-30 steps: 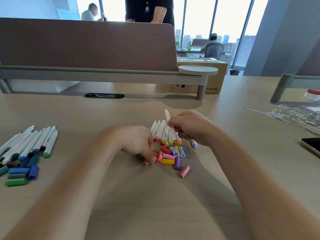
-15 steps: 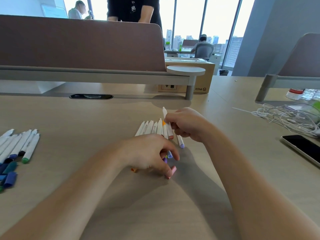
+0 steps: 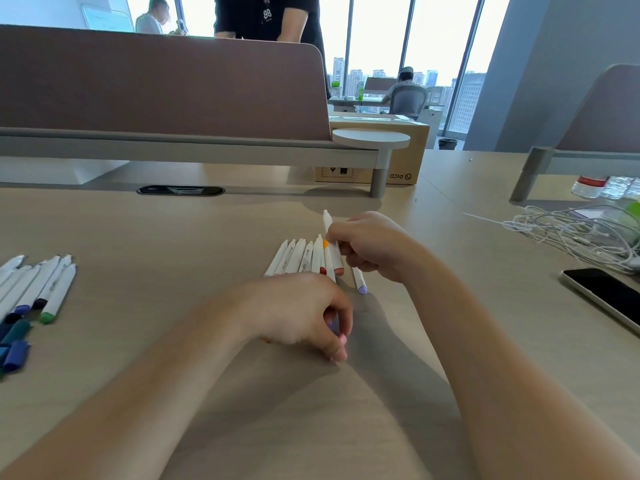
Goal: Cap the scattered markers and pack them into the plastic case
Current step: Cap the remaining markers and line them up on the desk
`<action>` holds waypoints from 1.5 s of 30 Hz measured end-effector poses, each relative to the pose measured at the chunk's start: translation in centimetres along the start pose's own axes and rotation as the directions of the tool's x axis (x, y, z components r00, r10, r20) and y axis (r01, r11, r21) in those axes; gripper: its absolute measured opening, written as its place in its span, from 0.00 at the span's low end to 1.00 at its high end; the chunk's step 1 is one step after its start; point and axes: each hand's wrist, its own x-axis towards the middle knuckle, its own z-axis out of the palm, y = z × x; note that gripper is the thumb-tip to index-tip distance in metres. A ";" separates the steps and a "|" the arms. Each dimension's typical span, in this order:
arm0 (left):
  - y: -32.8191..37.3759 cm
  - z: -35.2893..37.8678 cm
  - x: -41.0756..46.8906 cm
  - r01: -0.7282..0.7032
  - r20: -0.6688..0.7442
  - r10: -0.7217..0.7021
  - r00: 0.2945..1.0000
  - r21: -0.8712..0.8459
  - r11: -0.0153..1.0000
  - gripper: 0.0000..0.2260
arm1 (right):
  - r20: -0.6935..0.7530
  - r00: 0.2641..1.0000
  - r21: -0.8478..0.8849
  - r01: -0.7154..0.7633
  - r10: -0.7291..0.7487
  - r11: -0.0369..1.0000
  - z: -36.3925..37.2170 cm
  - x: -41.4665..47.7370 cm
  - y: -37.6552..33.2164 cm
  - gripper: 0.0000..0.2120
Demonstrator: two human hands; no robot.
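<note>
- The step in hand, as I read it, is capping the marker (image 3: 331,249) held by the right hand (image 3: 374,247), using the pink cap (image 3: 343,341) under the left hand (image 3: 298,313).
- To do it well, lift the cap off the table (image 3: 173,237) and turn its open end toward the marker's salmon tip. Line it up with the barrel, then push straight on until it seats. A skewed push could smear ink on the fingers.
- Check the colour first (cap and tip look close, but most of the cap is hidden by the fingers).
- Keep the marker's tip off the row (image 3: 298,258) of uncapped markers just left of it, or it may mark their white barrels.
- Right hand: the fingers are curled round the marker's middle. The barrel is tilted, with its white end pointing far and up and its tip near, close over the row.
- Left hand: it is curled downward, thumb and fingertips pinching the pink cap at the table. Whatever else lies beneath the palm cannot be seen.
- The hands are apart, the left one nearer than the right.
- A lone marker (image 3: 358,280) with a lilac end lies just under the right hand.
- A second group (image 3: 41,285) of markers lies at the far left edge, with blue caps (image 3: 15,351) beside it.
- The case is not in view.
</note>
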 end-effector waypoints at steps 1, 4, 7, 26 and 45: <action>0.0 0.0 0.0 0.000 -0.009 0.000 1.000 0.007 1.000 0.09 | 0.003 1.000 0.005 0.003 -0.003 1.000 0.0 0.0 0.0 0.06; 0.0 0.2 0.1 0.002 -0.035 -0.002 0.999 0.017 1.000 0.08 | 0.013 1.000 0.008 0.015 -0.016 1.000 0.1 -0.1 -0.1 0.07; -0.2 0.3 0.2 0.012 -0.040 -0.012 0.999 0.007 1.000 0.08 | 0.013 1.000 -0.003 0.017 -0.017 1.000 0.2 -0.1 -0.1 0.06; -3.0 -3.0 -0.6 -0.147 -0.461 -0.252 0.851 -0.670 0.727 0.03 | -0.071 0.993 0.125 0.098 -0.090 0.987 -0.2 -0.6 -0.1 0.08; -6.1 -2.8 0.3 -0.187 -0.577 -0.495 0.650 -0.753 0.632 0.08 | 0.155 0.978 -0.123 0.161 -0.141 0.979 0.1 -1.2 -0.9 0.04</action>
